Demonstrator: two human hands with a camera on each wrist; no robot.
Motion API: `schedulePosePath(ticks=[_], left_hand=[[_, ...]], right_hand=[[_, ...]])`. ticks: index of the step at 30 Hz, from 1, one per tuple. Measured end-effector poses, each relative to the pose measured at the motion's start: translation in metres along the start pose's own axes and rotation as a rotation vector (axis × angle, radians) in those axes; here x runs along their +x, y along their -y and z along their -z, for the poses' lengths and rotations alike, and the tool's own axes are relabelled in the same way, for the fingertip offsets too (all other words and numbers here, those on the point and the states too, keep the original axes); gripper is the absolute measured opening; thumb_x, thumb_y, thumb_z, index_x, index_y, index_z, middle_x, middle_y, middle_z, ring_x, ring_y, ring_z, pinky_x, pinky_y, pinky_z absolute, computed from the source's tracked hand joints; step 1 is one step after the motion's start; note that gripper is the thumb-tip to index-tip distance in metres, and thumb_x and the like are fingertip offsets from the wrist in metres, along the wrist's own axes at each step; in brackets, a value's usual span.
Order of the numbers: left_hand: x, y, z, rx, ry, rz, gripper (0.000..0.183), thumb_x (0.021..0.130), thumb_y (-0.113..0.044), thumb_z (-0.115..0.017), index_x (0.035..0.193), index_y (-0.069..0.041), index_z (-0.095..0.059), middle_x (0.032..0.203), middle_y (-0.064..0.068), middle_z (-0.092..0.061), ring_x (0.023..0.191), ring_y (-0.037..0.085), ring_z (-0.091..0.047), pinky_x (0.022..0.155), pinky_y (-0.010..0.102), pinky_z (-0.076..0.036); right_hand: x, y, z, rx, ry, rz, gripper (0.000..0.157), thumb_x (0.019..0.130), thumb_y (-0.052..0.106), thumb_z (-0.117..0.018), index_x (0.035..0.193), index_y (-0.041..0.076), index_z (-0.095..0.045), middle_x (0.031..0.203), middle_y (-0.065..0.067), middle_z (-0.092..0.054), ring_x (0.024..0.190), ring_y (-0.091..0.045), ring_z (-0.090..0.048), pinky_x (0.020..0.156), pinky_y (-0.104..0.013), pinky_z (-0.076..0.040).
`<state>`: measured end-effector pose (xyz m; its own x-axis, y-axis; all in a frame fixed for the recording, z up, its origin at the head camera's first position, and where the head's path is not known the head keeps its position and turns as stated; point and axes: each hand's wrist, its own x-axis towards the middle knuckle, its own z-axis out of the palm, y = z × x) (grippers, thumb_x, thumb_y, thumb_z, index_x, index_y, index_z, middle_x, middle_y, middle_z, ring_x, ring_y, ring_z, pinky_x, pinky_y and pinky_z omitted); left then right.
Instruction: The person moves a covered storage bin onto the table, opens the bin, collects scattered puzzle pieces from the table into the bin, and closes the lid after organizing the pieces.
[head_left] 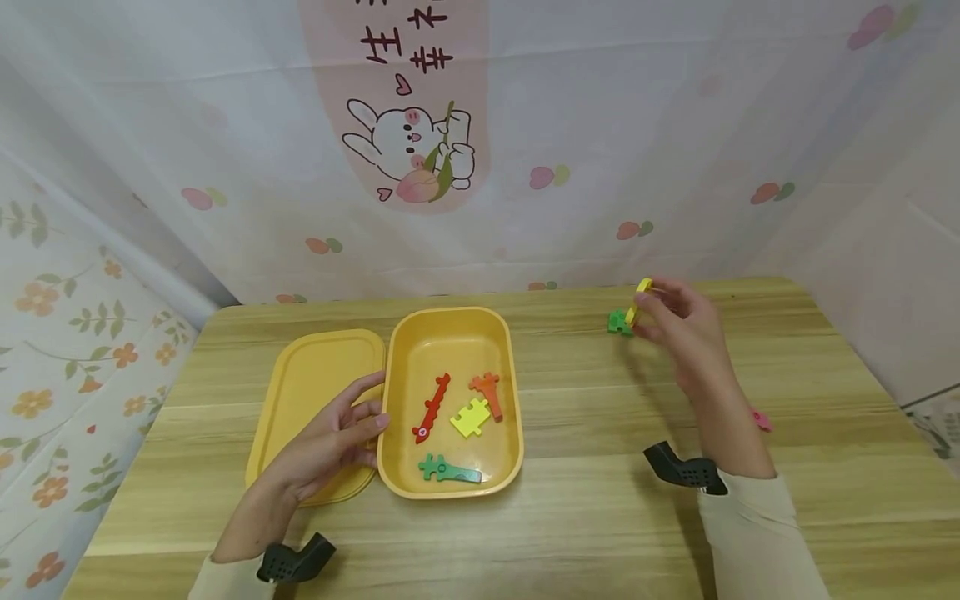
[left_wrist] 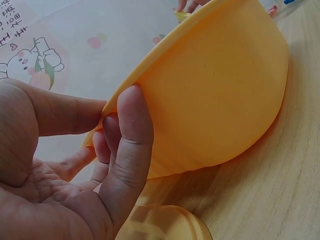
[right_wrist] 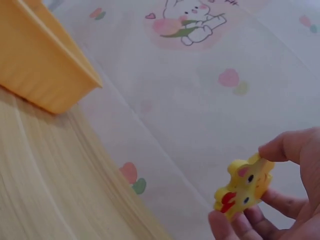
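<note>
My left hand (head_left: 341, 437) grips the left rim of an open yellow plastic box (head_left: 450, 320); the left wrist view shows thumb and fingers at its edge. Inside lie a long red puzzle piece (head_left: 432, 410), an orange piece (head_left: 487, 390), a yellow piece (head_left: 471, 418) and a green piece (head_left: 450, 470). At the right, my right hand (head_left: 693, 333) pinches a yellow puzzle piece (right_wrist: 244, 185) with an animal face printed on it, raised off the table. Just behind that piece, a small green piece (head_left: 617, 322) lies on the wood, partly covered.
A yellow lid (head_left: 318, 375) lies left of the box, partly under my left hand. A pink piece (head_left: 762, 420) shows beside my right forearm, mostly hidden. The wooden table (head_left: 577, 517) ends at a patterned curtain (head_left: 585, 108) behind.
</note>
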<state>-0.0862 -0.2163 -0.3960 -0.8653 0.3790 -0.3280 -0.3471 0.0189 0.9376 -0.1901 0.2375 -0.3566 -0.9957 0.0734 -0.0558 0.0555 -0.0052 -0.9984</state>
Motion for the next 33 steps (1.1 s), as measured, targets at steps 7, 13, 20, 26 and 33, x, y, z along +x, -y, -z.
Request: schedulePosePath(ticks=[7,13,20,26,33], left_hand=[[-0.001,0.000,0.000,-0.002,0.004,-0.006,0.077,0.108,-0.015,-0.060,0.168,-0.014,-0.012,0.116,-0.001,-0.059,0.089,0.010,-0.069,0.073,0.028,-0.065],[-0.001,0.000,-0.001,-0.003,-0.002,-0.004,0.077,0.108,-0.015,-0.060,0.168,-0.014,-0.013,0.113,-0.002,-0.058,0.091,0.009,-0.069,0.073,0.028,-0.064],[-0.003,-0.002,-0.002,0.002,-0.013,0.004,0.077,0.108,-0.015,-0.060,0.168,-0.014,-0.013,0.113,-0.002,-0.056,0.093,0.009,-0.068,0.073,0.027,-0.064],[-0.003,-0.002,-0.002,0.004,-0.019,0.009,0.077,0.108,-0.016,-0.060,0.168,-0.014,-0.013,0.112,-0.002,-0.055,0.093,0.009,-0.068,0.074,0.028,-0.064],[-0.002,0.000,-0.002,0.010,-0.017,0.007,0.077,0.107,-0.016,-0.061,0.168,-0.014,-0.014,0.113,-0.001,-0.056,0.090,0.009,-0.067,0.073,0.027,-0.064]], right_hand=[[-0.008,0.010,-0.006,-0.005,0.148,0.010,0.033,0.103,0.025,-0.070,0.134,0.024,-0.058,0.123,0.004,-0.053,0.112,-0.010,-0.057,0.085,-0.024,-0.065],[-0.014,0.017,-0.017,-0.091,0.245,0.005,0.036,0.105,0.026,-0.067,0.138,0.021,-0.054,0.127,0.000,-0.050,0.115,-0.016,-0.055,0.091,-0.026,-0.064],[-0.021,0.021,-0.025,-0.141,0.350,0.045,0.041,0.107,0.023,-0.065,0.144,0.013,-0.053,0.127,-0.003,-0.052,0.109,-0.017,-0.060,0.094,-0.031,-0.064],[-0.021,0.020,-0.037,-0.156,0.428,0.072,0.045,0.107,0.019,-0.063,0.148,0.007,-0.050,0.127,-0.007,-0.054,0.109,-0.017,-0.063,0.095,-0.034,-0.065],[-0.025,0.018,-0.046,-0.191,0.459,0.091,0.045,0.106,0.019,-0.065,0.148,0.006,-0.051,0.128,-0.008,-0.057,0.109,-0.016,-0.065,0.095,-0.037,-0.065]])
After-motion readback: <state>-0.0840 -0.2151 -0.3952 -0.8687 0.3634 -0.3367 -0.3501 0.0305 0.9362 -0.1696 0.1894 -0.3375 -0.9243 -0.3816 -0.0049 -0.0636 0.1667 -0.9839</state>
